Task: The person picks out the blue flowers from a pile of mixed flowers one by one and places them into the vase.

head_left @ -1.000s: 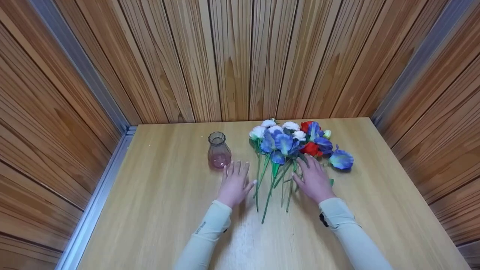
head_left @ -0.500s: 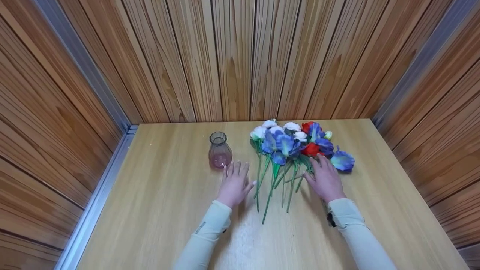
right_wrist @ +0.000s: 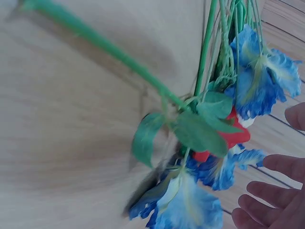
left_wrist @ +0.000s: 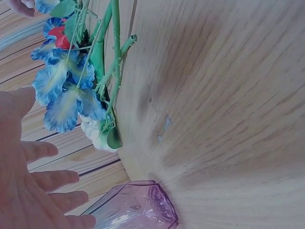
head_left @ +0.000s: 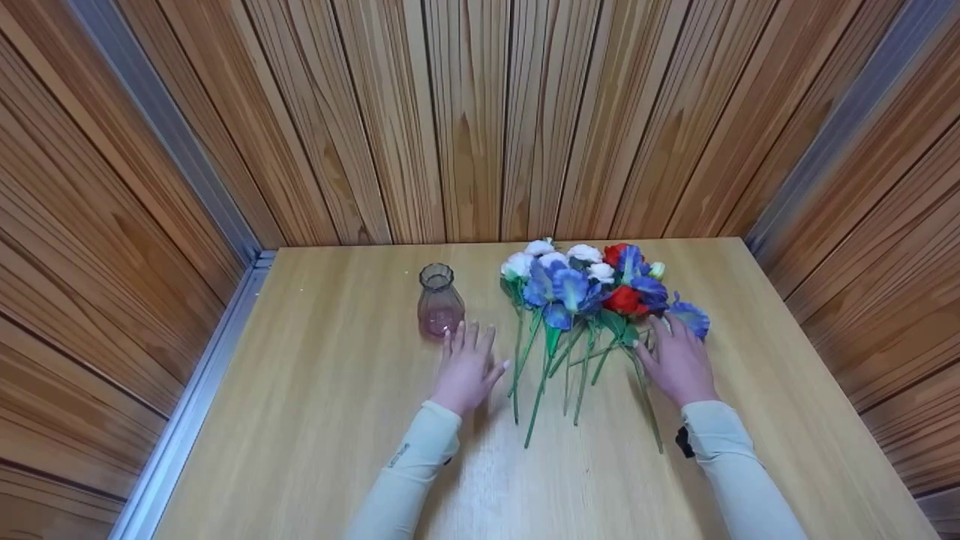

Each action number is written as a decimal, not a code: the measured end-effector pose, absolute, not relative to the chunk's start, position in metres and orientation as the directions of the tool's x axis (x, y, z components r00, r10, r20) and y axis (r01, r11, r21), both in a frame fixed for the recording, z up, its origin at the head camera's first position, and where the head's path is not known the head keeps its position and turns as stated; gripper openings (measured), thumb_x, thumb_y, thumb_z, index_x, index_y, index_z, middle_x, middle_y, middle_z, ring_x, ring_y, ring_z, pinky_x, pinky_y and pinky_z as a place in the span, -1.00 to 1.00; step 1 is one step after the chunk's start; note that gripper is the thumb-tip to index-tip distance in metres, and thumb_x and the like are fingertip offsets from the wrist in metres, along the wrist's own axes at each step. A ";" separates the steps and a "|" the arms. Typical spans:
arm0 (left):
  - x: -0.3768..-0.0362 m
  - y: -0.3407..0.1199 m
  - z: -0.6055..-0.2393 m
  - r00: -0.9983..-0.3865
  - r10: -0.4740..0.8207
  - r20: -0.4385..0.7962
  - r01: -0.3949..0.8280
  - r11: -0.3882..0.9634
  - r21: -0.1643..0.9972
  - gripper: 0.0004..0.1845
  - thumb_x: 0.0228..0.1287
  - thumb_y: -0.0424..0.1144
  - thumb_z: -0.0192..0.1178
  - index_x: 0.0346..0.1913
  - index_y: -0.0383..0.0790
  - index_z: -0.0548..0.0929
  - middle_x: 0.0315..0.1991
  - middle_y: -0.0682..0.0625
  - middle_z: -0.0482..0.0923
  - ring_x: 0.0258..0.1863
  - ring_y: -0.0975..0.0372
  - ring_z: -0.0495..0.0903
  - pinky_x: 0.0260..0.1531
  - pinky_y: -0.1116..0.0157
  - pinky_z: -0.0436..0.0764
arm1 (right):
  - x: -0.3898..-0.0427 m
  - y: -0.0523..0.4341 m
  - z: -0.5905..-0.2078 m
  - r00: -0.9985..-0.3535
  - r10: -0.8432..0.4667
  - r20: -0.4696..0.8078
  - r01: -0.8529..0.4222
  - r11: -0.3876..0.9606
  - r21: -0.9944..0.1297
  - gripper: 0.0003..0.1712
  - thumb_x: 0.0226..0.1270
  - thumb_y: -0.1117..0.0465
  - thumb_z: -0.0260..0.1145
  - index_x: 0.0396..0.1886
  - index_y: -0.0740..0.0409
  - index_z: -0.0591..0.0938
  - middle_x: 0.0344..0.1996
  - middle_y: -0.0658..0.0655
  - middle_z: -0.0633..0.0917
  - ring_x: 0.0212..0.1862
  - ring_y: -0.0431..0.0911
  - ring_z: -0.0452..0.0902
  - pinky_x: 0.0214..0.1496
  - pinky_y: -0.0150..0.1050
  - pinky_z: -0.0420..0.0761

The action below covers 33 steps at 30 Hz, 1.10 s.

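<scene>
Two hands, fingers straight: left hand (head_left: 467,367) beside the vase (head_left: 439,303), right hand (head_left: 677,361) on the flowers (head_left: 585,285)

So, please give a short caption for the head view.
Two hands, left hand and right hand, flank artificial flowers beside a pink glass vase.

No text can be read anywhere: the only lettering is a small dark print on the left sleeve (head_left: 400,454), near its cuff, and it is too small and blurred to make out.
</scene>
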<state>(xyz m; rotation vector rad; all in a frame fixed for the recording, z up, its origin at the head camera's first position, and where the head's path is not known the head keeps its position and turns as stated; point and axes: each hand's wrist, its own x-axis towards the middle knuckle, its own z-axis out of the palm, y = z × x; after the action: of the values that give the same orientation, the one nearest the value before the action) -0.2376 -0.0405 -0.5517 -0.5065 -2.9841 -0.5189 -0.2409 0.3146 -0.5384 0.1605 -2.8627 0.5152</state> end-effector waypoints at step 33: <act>-0.237 -0.042 -0.555 -0.945 0.299 0.131 0.325 0.893 0.312 -0.27 0.39 0.20 -0.04 0.45 -0.16 0.20 0.43 -0.28 0.07 0.43 -0.15 -0.07 0.35 -0.14 -0.08 | -0.251 0.341 -0.550 -0.991 0.096 0.090 0.027 0.819 -0.573 -0.36 0.45 -0.02 0.09 0.17 0.52 0.40 0.05 0.54 0.49 0.08 0.38 0.41 0.08 0.24 0.41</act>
<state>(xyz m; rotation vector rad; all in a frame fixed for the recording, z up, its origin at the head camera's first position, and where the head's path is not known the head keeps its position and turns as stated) -0.2366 -0.0418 -0.5549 -0.4918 -2.9784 -0.5117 -0.2511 0.3412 -0.5500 -0.0985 -2.8857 0.9057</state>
